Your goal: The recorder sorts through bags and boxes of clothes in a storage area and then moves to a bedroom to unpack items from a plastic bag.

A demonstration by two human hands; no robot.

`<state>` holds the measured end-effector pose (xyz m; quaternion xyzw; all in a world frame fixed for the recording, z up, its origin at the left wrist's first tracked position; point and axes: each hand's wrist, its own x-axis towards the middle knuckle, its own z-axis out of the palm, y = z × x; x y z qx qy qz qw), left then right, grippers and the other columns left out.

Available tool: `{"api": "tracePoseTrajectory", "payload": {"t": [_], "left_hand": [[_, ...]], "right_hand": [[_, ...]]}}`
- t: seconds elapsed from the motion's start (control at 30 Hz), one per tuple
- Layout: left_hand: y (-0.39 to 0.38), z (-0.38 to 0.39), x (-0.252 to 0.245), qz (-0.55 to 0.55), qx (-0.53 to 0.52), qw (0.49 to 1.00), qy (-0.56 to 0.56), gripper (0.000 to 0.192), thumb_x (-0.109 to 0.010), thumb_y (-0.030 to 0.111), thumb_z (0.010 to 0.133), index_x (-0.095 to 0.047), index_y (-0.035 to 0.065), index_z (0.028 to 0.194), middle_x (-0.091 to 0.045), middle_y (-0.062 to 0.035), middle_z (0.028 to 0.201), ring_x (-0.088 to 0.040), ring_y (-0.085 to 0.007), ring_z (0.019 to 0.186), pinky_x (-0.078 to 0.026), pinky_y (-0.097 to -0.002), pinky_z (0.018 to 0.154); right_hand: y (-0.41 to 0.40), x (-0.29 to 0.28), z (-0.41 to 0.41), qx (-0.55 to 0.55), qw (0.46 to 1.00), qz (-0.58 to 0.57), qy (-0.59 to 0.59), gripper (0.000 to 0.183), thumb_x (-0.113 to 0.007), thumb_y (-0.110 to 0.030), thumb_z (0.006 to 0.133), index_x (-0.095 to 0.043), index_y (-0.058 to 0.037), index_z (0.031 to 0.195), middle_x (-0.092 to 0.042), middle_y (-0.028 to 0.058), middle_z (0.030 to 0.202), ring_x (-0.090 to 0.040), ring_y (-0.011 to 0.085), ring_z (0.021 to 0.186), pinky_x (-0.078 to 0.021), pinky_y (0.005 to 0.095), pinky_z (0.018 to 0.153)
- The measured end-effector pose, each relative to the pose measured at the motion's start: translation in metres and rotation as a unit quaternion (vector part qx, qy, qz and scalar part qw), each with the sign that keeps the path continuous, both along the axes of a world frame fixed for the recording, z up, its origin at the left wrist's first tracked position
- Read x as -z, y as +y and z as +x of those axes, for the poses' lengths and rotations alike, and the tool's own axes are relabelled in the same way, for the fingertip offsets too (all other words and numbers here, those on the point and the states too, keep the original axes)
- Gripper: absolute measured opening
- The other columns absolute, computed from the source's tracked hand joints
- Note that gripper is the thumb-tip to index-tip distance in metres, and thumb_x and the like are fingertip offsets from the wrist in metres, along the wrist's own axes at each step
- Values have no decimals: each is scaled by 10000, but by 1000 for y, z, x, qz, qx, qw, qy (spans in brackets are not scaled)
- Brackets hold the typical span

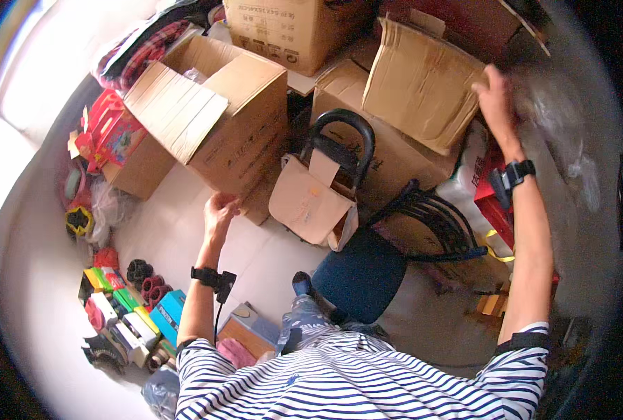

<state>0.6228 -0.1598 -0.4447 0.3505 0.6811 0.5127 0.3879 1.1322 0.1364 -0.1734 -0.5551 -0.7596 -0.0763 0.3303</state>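
Observation:
My right hand (496, 105) is raised at the right edge of an upright cardboard flap (422, 84), fingers apart. Its fingertips meet or nearly meet the flap's edge; exact contact is unclear. The flap stands above a large cardboard box (406, 157). My left hand (219, 212) has its fingers curled together, low in front of another open cardboard box (238, 136); nothing shows in it. Between the hands, a pale pink bag (311, 199) with a front flap leans by a black curved handle or frame (366, 142).
A dark blue seat (364, 273) with black bars (437, 215) is close before me. A red patterned carton (114, 134) sits left. Small boxes and rolled socks (154, 289) cover the floor at lower left. Another carton (285, 31) stands behind; clear plastic (563, 126) lies right.

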Motion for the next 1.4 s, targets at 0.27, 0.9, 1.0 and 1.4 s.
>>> {"api": "tracePoseTrajectory", "payload": {"t": [0.27,0.9,1.0,1.4], "left_hand": [[28,48,-66,64,81,994,-31,182,-678,110,848,-601,0,971,-623,-47,809,-582,-111,675,-484,-250,614],[82,22,-171,125,306,890,-313,595,-598,254,949,-269,61,1404,-478,-181,1319,-642,-304,1028,-557,-457,882],[84,-52,-169,191,208,905,-317,515,-590,240,952,-353,76,1380,-554,-104,1255,-634,-261,1047,-550,-428,919],[143,-220,-129,137,79,983,-96,427,-607,166,897,-460,4,1264,-648,-125,1079,-667,-230,896,-542,-336,740]], "right_hand": [[-30,-40,4,-91,995,29,-10,289,-702,-26,730,-601,-5,1001,-642,133,998,-619,270,938,-470,370,825],[-202,-92,-211,-202,965,149,72,167,-683,-42,753,-557,-36,863,-587,127,860,-597,299,794,-471,385,743],[-164,-80,-299,-313,923,209,75,186,-679,2,739,-554,-25,875,-576,150,798,-591,351,742,-474,406,653],[-39,-34,-535,-328,868,365,-72,58,-585,-68,785,-634,-98,786,-599,24,836,-559,226,886,-461,393,808]]}}
